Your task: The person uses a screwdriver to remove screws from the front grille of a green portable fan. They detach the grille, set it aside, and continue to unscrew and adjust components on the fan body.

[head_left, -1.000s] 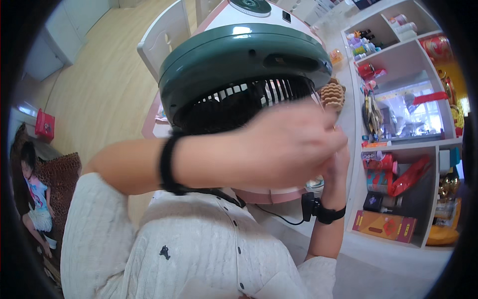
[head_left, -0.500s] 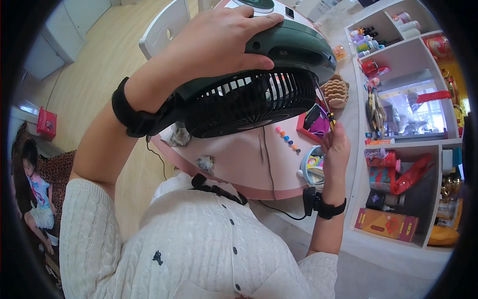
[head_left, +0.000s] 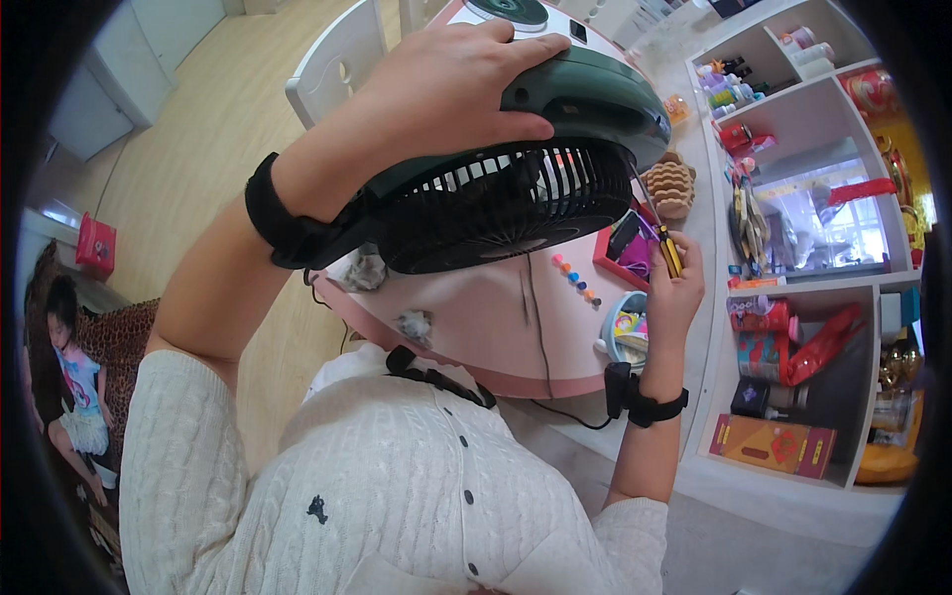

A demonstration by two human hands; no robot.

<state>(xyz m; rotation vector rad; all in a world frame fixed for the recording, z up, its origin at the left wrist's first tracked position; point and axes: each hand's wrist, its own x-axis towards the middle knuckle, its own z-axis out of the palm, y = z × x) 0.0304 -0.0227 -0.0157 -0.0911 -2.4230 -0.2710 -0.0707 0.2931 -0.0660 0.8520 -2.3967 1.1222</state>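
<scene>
My left hand (head_left: 476, 84) grips the top of a dark green fan housing (head_left: 595, 94), thumb on the near side and fingers over the upper edge. Below the housing, its black slatted grille (head_left: 496, 218) hangs tilted above the table. A screwdriver (head_left: 670, 255) with a yellow and black handle is held in my right hand (head_left: 676, 283). Its thin shaft slants up to the right end of the housing, by the grille's rim; whether the tip sits in a screw cannot be made out.
The pink-edged table (head_left: 476, 327) carries a row of small coloured pieces (head_left: 575, 281), a red box (head_left: 617, 260), a light blue basket (head_left: 607, 337), a wavy brown object (head_left: 670, 188) and clumps of grey fluff (head_left: 415, 325). A dark cord crosses it. Shelves (head_left: 793, 297) stand right; a person sits far left.
My right fingers have shifted on the screwdriver, so more of its handle shows. The fan and my left hand have moved slightly to the right.
</scene>
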